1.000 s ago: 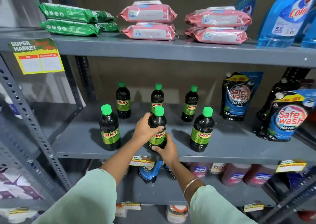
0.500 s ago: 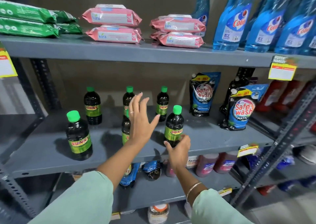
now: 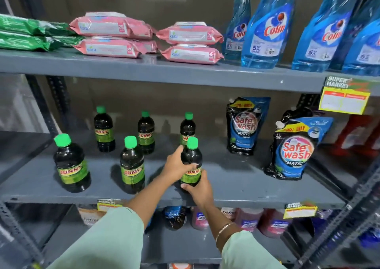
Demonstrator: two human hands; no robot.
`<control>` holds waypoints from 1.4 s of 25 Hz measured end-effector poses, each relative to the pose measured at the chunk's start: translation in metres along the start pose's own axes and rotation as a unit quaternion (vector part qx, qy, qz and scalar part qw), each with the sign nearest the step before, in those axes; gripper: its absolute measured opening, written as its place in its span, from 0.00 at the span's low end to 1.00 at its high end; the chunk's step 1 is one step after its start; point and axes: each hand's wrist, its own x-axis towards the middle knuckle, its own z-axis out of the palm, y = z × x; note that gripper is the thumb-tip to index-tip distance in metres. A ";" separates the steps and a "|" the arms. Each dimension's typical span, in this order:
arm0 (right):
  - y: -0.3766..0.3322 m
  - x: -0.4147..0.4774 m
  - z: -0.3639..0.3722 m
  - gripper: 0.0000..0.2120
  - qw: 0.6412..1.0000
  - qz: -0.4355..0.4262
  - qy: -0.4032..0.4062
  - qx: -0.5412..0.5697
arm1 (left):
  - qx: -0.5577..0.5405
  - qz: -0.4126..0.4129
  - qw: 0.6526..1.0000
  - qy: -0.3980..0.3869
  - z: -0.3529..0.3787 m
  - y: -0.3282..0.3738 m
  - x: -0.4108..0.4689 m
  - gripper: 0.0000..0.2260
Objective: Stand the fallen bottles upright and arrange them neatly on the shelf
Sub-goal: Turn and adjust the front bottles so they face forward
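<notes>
Several dark Sunny bottles with green caps stand upright on the grey middle shelf [image 3: 236, 188], in a back row and a front row. The front right bottle [image 3: 192, 157] is gripped by both hands: my left hand [image 3: 176, 166] wraps its left side at the shoulder, and my right hand [image 3: 198, 189] holds its base from the front. The front middle bottle [image 3: 132, 166] and the front left bottle [image 3: 71, 164] stand free. Behind them are three more bottles, one at back left [image 3: 103, 130], one at back middle [image 3: 146, 133] and one at back right [image 3: 187, 127].
Two blue Safewash pouches [image 3: 246, 125] [image 3: 294, 149] stand to the right on the same shelf. The shelf above carries pink wipe packs [image 3: 111, 36], green packs [image 3: 30, 34] and blue Colin spray bottles [image 3: 269, 28]. A yellow price tag [image 3: 344, 98] hangs at right. More products fill the lower shelf.
Both hands left the front middle bottle and moved right. They have closed on the front right bottle. The view has shifted to the right.
</notes>
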 end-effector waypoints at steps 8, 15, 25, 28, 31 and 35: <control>0.013 0.000 -0.021 0.24 0.999 -0.034 -0.006 0.012 | -0.027 -0.006 1.000 -0.003 0.013 0.012 -0.006 0.22; 0.006 -0.009 -0.021 0.26 0.999 -0.030 -0.035 0.013 | -0.005 -0.001 1.000 0.011 0.006 0.008 -0.015 0.22; -0.007 -0.016 -0.011 0.26 0.999 -0.013 -0.037 -0.027 | 0.006 -0.020 1.000 -0.009 -0.004 0.002 -0.020 0.26; -0.009 -0.016 -0.010 0.26 0.997 0.001 -0.048 -0.055 | 0.017 -0.025 0.999 -0.023 -0.005 0.002 -0.020 0.28; -0.012 -0.016 -0.008 0.27 0.995 0.012 -0.043 -0.087 | 0.021 -0.042 0.999 -0.027 -0.005 0.002 -0.018 0.26; -0.013 -0.011 -0.006 0.27 0.994 0.024 -0.037 -0.096 | 0.020 -0.041 0.999 -0.028 -0.006 0.005 -0.014 0.24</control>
